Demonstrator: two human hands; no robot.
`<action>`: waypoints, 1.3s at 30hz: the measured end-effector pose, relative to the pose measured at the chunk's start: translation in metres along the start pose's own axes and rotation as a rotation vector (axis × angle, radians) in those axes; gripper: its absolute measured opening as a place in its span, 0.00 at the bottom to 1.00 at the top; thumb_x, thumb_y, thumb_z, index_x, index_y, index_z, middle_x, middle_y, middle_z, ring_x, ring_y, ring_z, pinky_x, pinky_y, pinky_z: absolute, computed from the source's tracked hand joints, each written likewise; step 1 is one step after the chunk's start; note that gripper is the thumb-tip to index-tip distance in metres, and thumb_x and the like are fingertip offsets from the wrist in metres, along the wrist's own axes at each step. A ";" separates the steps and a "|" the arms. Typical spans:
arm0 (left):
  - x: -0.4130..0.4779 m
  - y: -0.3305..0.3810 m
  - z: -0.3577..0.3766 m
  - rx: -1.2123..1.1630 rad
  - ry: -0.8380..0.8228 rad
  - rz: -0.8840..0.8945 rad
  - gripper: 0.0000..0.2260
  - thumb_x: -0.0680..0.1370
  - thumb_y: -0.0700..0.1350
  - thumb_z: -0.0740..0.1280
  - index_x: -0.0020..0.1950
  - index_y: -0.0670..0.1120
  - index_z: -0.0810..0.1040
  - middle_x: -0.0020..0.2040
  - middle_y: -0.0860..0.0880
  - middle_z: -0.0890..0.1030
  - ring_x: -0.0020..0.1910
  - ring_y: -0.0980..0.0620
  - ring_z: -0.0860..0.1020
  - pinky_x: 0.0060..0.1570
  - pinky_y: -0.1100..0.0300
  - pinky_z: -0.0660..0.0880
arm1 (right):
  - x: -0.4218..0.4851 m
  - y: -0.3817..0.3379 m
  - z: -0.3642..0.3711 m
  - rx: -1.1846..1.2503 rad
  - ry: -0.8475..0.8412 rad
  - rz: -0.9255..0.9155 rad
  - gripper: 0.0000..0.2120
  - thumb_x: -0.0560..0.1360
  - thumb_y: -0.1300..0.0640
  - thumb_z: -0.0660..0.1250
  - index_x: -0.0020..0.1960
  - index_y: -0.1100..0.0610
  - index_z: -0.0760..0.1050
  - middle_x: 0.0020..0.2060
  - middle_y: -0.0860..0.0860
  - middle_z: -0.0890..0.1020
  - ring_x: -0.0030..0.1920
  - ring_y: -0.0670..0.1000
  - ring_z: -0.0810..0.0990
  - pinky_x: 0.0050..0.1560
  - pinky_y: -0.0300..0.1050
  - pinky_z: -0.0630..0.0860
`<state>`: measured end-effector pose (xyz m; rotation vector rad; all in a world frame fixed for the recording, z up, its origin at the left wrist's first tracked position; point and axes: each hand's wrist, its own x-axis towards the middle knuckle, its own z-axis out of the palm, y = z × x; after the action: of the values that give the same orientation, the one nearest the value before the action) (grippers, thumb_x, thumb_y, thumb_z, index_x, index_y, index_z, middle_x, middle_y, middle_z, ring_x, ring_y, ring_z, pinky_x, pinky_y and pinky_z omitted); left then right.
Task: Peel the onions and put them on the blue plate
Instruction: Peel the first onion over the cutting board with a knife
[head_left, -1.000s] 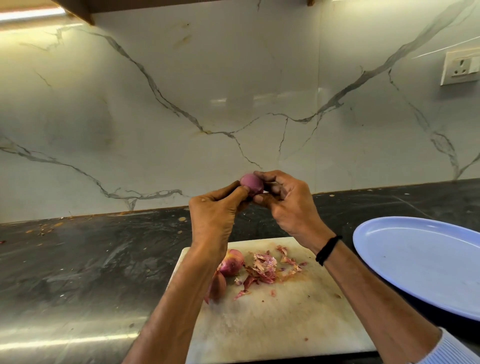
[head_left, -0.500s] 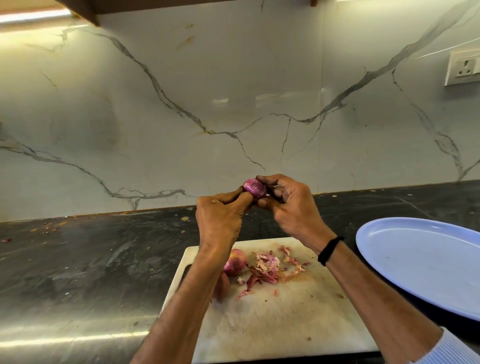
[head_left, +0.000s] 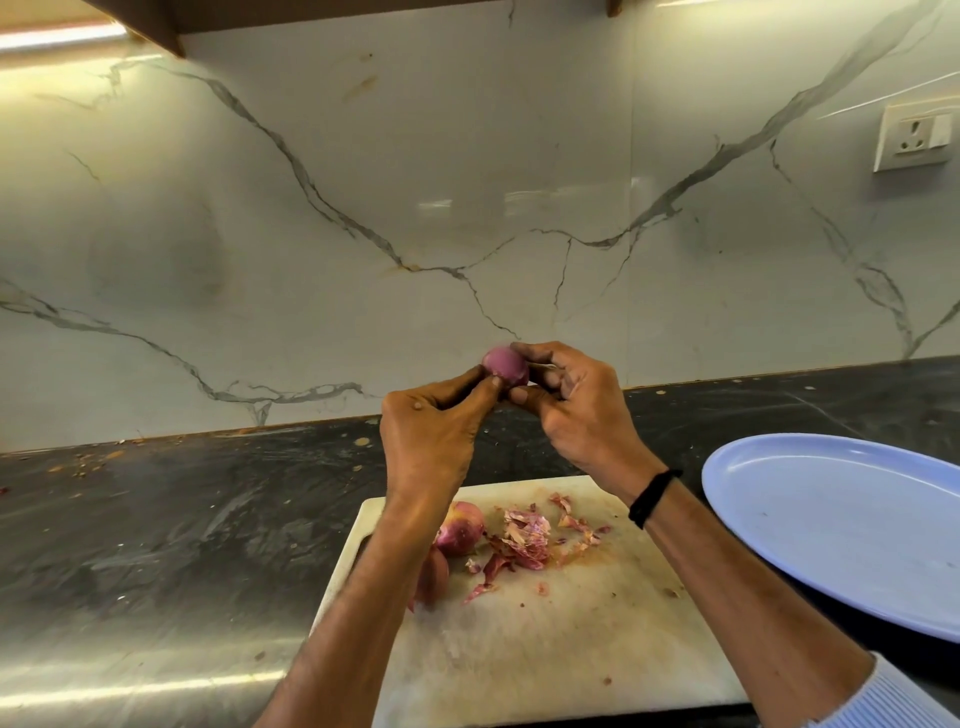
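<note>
Above the cutting board's (head_left: 545, 649) far edge, counter (head_left: 156, 519) spreading left and the blue plate (head_left: 831, 525) right, left hand (head_left: 431, 441) and right hand (head_left: 576, 410) pinch a purple onion (head_left: 504, 366) between their fingertips.

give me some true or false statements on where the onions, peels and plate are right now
1. The left hand and the right hand both hold one onion in the air. True.
2. Peeled onions lie on the blue plate. False: the part of the plate in view is bare.
3. Two other onions lie on the cutting board, next to the left forearm. True.
4. The peels are piled on the plate. False: they lie on the cutting board.
5. The black band is on the left wrist. False: it is on the right wrist.
</note>
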<state>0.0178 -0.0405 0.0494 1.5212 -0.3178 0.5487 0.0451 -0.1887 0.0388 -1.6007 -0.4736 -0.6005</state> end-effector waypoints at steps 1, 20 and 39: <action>0.000 0.000 0.000 0.026 0.011 0.015 0.12 0.72 0.46 0.76 0.55 0.47 0.86 0.45 0.54 0.87 0.46 0.57 0.85 0.49 0.59 0.82 | 0.001 0.000 0.000 0.004 0.003 0.002 0.21 0.73 0.74 0.69 0.65 0.63 0.75 0.56 0.54 0.84 0.57 0.48 0.83 0.57 0.48 0.81; -0.006 0.004 0.004 0.218 0.150 0.095 0.08 0.73 0.45 0.77 0.51 0.47 0.86 0.30 0.68 0.79 0.34 0.59 0.83 0.36 0.64 0.81 | 0.001 0.007 0.003 -0.192 -0.039 -0.110 0.21 0.72 0.74 0.71 0.63 0.62 0.76 0.60 0.54 0.82 0.61 0.48 0.81 0.56 0.51 0.82; 0.001 0.011 0.003 -0.212 0.164 -0.362 0.07 0.74 0.40 0.74 0.36 0.43 0.86 0.37 0.45 0.86 0.42 0.48 0.84 0.52 0.53 0.82 | -0.005 -0.007 0.002 0.117 -0.071 0.048 0.21 0.75 0.77 0.64 0.65 0.62 0.73 0.58 0.56 0.83 0.58 0.50 0.83 0.59 0.47 0.80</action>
<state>0.0137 -0.0441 0.0593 1.2803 0.0284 0.3369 0.0374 -0.1852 0.0415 -1.5211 -0.5128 -0.4726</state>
